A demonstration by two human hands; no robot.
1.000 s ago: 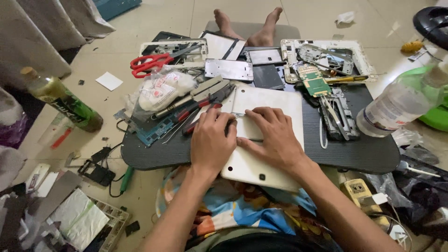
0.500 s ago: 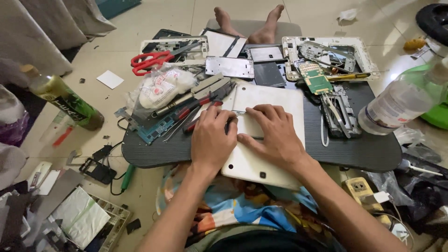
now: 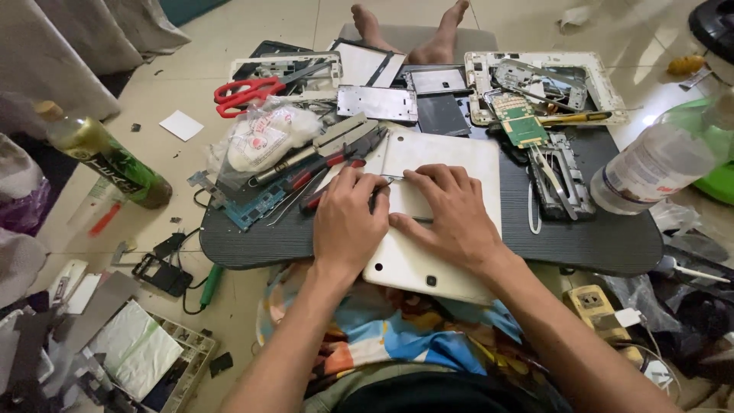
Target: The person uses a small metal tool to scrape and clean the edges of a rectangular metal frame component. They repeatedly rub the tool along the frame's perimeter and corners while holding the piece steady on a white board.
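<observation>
Both hands [image 3: 405, 218] still flat, fingers spread, on white tablet [image 3: 443, 160]; unmoved

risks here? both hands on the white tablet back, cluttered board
1. The white tablet overhangs the near edge of the dark board; hard pressing from the left hand or right hand could tip it.
2. The clear bottle lies at the board's right edge beside loose parts; it might roll off.

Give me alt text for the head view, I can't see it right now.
Both hands, the left hand and the right hand, press on a white tablet lying back-up on a dark lap table that is crowded with tools, red-handled scissors and a green circuit board.
</observation>
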